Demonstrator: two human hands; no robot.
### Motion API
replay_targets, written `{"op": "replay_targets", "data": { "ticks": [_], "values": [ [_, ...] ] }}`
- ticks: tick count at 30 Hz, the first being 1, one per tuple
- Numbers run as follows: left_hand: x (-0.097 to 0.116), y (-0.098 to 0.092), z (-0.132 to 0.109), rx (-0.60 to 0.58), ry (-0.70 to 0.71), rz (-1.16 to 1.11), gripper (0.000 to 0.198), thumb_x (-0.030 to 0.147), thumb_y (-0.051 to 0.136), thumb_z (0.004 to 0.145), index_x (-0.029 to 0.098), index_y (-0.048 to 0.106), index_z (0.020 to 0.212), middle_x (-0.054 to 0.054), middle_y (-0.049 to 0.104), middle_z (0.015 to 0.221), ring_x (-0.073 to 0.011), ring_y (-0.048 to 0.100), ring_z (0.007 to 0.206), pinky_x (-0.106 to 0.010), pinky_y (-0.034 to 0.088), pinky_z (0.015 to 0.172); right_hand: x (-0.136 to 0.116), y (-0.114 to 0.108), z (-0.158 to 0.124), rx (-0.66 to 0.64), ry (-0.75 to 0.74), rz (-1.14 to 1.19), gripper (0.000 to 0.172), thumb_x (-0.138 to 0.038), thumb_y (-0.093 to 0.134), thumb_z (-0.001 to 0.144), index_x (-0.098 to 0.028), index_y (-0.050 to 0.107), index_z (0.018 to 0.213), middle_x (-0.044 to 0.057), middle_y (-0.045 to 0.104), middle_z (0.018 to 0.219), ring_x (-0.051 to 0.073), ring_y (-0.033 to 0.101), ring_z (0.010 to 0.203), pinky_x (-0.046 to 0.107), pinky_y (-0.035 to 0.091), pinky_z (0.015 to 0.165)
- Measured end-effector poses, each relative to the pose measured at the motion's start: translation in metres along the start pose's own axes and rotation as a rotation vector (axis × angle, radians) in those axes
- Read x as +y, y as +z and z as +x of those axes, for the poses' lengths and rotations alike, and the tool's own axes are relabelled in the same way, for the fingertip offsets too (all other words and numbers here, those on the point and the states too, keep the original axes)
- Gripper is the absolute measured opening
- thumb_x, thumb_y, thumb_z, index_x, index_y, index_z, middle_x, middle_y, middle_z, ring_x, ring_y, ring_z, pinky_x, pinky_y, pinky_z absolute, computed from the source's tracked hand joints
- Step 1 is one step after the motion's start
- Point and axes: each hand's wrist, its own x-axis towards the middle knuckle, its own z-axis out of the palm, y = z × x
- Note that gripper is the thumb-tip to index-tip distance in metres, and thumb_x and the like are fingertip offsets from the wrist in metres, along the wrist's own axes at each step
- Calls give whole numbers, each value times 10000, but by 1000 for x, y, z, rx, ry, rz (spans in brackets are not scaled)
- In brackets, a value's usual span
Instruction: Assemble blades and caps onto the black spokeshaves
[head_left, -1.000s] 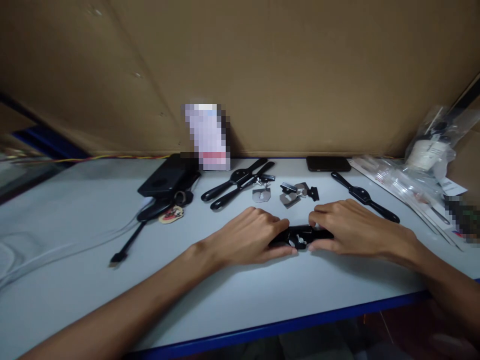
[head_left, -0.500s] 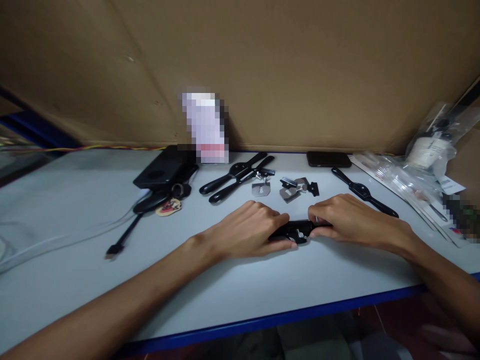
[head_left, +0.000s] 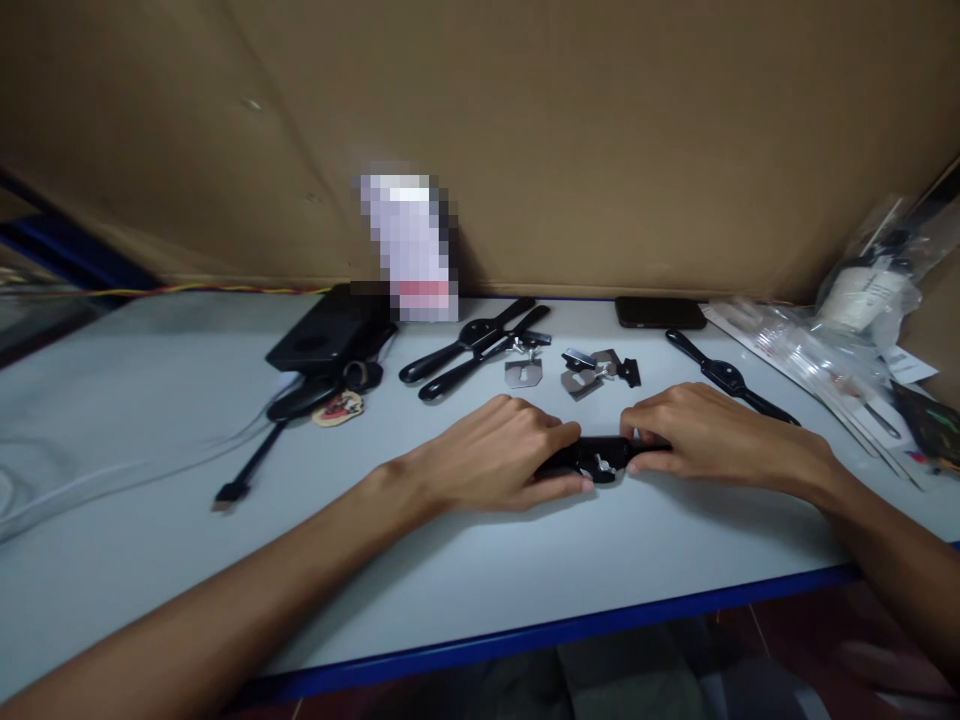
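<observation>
A black spokeshave (head_left: pixel 602 452) with a silver wing screw at its middle lies between my hands, low over the table. My left hand (head_left: pixel 506 455) is wrapped round its left handle, the thumb along the near side. On the other side my right hand (head_left: pixel 694 437) grips the right handle between thumb and fingers. Beyond them lie flat metal blades (head_left: pixel 523 375) and small black clamp plates with silver screws (head_left: pixel 577 360). Two black spokeshave bodies (head_left: pixel 480 335) rest one beside the other behind my left hand. Another spokeshave body (head_left: pixel 724 377) lies behind my right wrist.
A black box-like device (head_left: pixel 322 330) with a cable and a round tag (head_left: pixel 337 409) stands at the left. A dark phone (head_left: pixel 660 313) lies at the back, near clear plastic packaging (head_left: pixel 810 350). A cardboard wall (head_left: pixel 562 150) closes off the back; a blue edge (head_left: pixel 555 633) runs along the front.
The view has shifted slightly. Both hands keep their hold on the spokeshave; my right hand sits slightly farther right, showing more of the tool's middle.
</observation>
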Motion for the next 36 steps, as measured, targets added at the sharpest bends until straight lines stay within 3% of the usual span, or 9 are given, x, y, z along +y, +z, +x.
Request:
{"op": "replay_targets", "data": {
  "ticks": [9,30,33,36],
  "values": [
    [0,1,-1,-15,-5,-7,414,462,379,1041,192,543,774,-18,599,627,-158,505,494,-327,244,513,-1,3,0,35,-1,25,148,-279,634,929,-188,609,814,2,636,744,145,549,665,279,286,603],
    [-1,1,-2,-9,6,-32,418,443,359,1046,195,529,756,-14,581,616,-156,483,486,-331,249,509,0,4,1,44,-9,-17,132,-292,651,920,-187,643,840,14,656,747,164,562,675,283,282,598],
    [-1,1,-2,2,16,-30,451,469,340,1053,190,550,768,-21,591,619,-161,498,489,-334,267,509,-3,-3,-2,71,4,-15,65,-240,652,915,-191,675,950,20,676,784,168,578,685,277,299,604],
    [-2,2,-1,-1,16,-36,513,589,368,1029,181,570,794,-28,614,639,-165,523,503,-324,281,515,-7,-8,-4,155,-65,69,173,-185,646,923,-222,703,1082,16,708,872,161,616,748,264,338,641]
  ]
}}
